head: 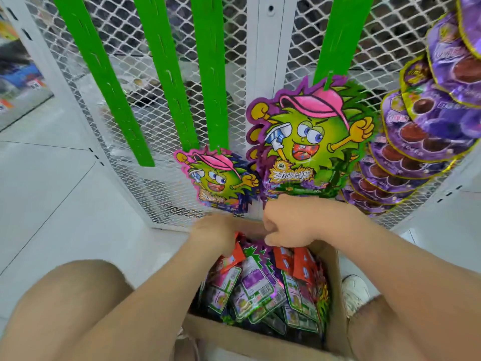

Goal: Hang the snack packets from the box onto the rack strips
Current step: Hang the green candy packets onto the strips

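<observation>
Glossy purple-and-green snack packets [260,290] fill the brown cardboard box [335,295] beneath both hands. The left hand [216,235], blurred, curls its fingers over a red-topped packet [234,256]. The right hand [289,225] is fisted just below a hanging green-monster packet [309,142] on its green plastic strip [338,37]; whether it holds anything, I can't tell.

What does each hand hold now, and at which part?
The left hand seems to hold a packet in the box by its red top edge. The right hand is curled; what it holds cannot be told.
</observation>
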`<state>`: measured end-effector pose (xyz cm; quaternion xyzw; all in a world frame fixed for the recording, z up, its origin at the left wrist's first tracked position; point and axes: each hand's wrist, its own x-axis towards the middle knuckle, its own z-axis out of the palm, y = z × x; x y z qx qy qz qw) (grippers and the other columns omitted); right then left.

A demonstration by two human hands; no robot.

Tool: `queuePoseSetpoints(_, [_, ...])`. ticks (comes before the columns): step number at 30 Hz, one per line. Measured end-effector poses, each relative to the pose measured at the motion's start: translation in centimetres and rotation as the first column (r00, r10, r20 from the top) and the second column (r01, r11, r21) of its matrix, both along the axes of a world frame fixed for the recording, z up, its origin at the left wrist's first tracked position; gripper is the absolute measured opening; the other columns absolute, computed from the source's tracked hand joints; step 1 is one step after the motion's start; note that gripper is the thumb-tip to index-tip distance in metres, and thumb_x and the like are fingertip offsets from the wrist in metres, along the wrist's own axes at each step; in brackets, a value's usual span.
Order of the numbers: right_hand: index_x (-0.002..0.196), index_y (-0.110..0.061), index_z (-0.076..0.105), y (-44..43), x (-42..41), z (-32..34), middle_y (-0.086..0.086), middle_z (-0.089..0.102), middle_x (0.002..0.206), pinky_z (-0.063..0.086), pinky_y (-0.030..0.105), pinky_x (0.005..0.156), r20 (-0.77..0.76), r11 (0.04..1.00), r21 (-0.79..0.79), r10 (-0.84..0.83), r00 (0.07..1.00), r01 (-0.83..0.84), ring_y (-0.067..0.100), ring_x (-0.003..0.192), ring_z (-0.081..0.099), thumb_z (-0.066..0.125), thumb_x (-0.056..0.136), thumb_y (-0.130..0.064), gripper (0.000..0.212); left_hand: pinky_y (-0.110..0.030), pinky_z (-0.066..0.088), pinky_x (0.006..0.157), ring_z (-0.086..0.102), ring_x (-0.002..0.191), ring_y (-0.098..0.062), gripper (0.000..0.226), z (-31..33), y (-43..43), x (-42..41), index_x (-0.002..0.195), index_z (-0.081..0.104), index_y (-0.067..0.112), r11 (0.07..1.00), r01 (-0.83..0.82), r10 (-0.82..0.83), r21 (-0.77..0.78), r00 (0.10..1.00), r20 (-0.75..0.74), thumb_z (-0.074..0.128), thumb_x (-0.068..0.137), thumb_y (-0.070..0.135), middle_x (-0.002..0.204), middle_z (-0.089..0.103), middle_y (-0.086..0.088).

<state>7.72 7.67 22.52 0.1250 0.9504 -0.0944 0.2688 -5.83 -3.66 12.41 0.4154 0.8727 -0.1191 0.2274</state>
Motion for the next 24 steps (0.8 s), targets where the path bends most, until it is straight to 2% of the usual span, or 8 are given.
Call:
queuePoseSetpoints(2, [0.069, -0.011, 0.051, 0.3, -0.3, -0.6, 0.007, 0.040, 0.059, 0.034, 0.033, 0.056, -0.009, 1.000, -0.024, 0.012, 1.000, -0.012, 0.030, 0.062, 0.043, 0.062, 0.099, -0.033, 0.039, -0.041, 0.057, 0.086, 0.069, 0.115, -0.032, 0.042, -3.0, -0.4, 0.3, 0.132, 0.065, 0.009, 0.995, -0.096, 0.096, -0.010, 0.995, 0.040, 0.067, 0.091, 0.018, 0.124, 0.070, -0.012])
queuePoseSetpoints(4, [0.066, -0.012, 0.049, 0.6, -0.5, -1.0, 0.007, 0.038, 0.057, 0.033, 0.034, 0.057, -0.011, 0.999, -0.042, 0.019, 1.000, -0.020, 0.029, 0.059, 0.039, 0.062, 0.098, -0.031, 0.040, -0.042, 0.056, 0.092, 0.067, 0.119, -0.035, 0.034, -5.8, -1.5, 0.7, 0.129, 0.065, 0.009, 0.990, -0.140, 0.140, 0.021, 0.990, 0.019, 0.061, 0.099, 0.023, 0.127, 0.068, -0.012])
queuePoseSetpoints(7, [0.069, -0.013, 0.050, 0.8, -0.5, -1.6, 0.007, 0.041, 0.061, 0.030, 0.032, 0.053, 0.011, 0.999, -0.037, 0.038, 0.999, -0.038, 0.029, 0.058, 0.039, 0.061, 0.099, -0.031, 0.036, -0.044, 0.054, 0.093, 0.066, 0.117, -0.034, 0.027, -9.1, -4.0, 1.3, 0.126, 0.063, 0.013, 0.982, -0.187, 0.187, 0.031, 0.982, 0.002, 0.055, 0.102, 0.023, 0.125, 0.067, -0.010])
queuePoseSetpoints(10, [0.079, -0.007, 0.060, 0.9, -0.3, -2.2, 0.010, 0.056, 0.068, 0.039, 0.034, 0.058, 0.047, 0.997, -0.056, 0.048, 0.998, -0.045, 0.032, 0.066, 0.054, 0.060, 0.100, -0.035, 0.035, -0.043, 0.053, 0.094, 0.065, 0.116, -0.033, 0.024, -10.6, -5.5, 1.4, 0.123, 0.058, 0.016, 0.975, -0.213, 0.213, 0.058, 0.977, 0.000, 0.051, 0.101, 0.017, 0.125, 0.065, -0.008])
queuePoseSetpoints(14, [0.073, -0.011, 0.060, 1.6, -0.1, -2.7, 0.014, 0.064, 0.068, 0.042, 0.035, 0.061, 0.066, 0.998, -0.064, 0.032, 0.997, -0.028, 0.026, 0.065, 0.049, 0.057, 0.100, -0.028, 0.033, -0.042, 0.056, 0.090, 0.067, 0.112, -0.035, 0.026, -8.0, -4.0, 0.2, 0.121, 0.060, 0.014, 0.962, -0.256, 0.256, 0.096, 0.967, 0.014, 0.056, 0.096, 0.018, 0.120, 0.067, -0.010])
queuePoseSetpoints(18, [0.070, -0.013, 0.048, 2.2, -0.3, -2.6, 0.008, 0.043, 0.062, 0.037, 0.038, 0.060, 0.042, 0.999, -0.032, 0.031, 0.999, -0.029, 0.030, 0.066, 0.043, 0.053, 0.097, -0.014, 0.027, -0.041, 0.060, 0.077, 0.071, 0.097, -0.036, 0.023, -2.2, -1.5, -2.3, 0.106, 0.069, 0.008, 0.998, -0.052, 0.048, 0.042, 0.994, 0.095, 0.055, 0.087, 0.008, 0.107, 0.073, -0.013])
queuePoseSetpoints(21, [0.100, -0.004, 0.058, 2.1, -0.3, -1.7, 0.009, 0.053, 0.084, 0.041, 0.036, 0.057, 0.010, 1.000, 0.019, 0.006, 1.000, -0.006, 0.029, 0.080, 0.054, 0.059, 0.099, -0.020, 0.016, -0.038, 0.058, 0.076, 0.068, 0.085, -0.028, 0.026, 3.3, -0.6, -3.6, 0.098, 0.074, 0.021, 0.989, 0.148, -0.149, 0.020, 0.975, 0.167, 0.059, 0.087, 0.002, 0.097, 0.072, -0.004])
queuePoseSetpoints(24, [0.123, -0.005, 0.058, 2.8, -0.1, -1.3, 0.013, 0.062, 0.109, 0.057, 0.045, 0.081, -0.040, 0.999, 0.037, -0.008, 0.999, 0.009, 0.031, 0.101, 0.061, 0.078, 0.085, -0.040, 0.056, -0.031, 0.056, 0.074, 0.066, 0.092, -0.024, 0.024, 8.2, -0.7, -4.4, 0.111, 0.073, 0.025, 0.972, 0.171, -0.211, 0.158, 0.936, 0.281, 0.064, 0.097, 0.008, 0.099, 0.065, 0.003])
